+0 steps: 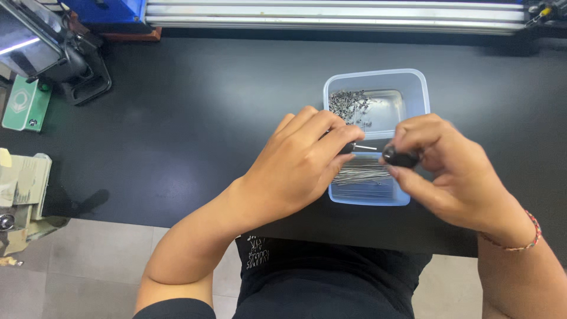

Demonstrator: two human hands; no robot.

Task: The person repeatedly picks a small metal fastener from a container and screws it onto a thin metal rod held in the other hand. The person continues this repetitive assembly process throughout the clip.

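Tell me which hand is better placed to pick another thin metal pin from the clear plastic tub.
Left, probably. The left hand holds one thin metal pin and hovers right over the pile of pins in the clear plastic tub. The right hand is busy pinching a small black part.

A green rectangular label plate (25, 105) with a pale round emblem is sitting at the far left edge of the black bench, tilting slightly beside a dark machine base. Just nearer along that left edge, a cream-coloured, boxy item (22, 177) is lying, possibly a folded carton, though the view is cutting it off.
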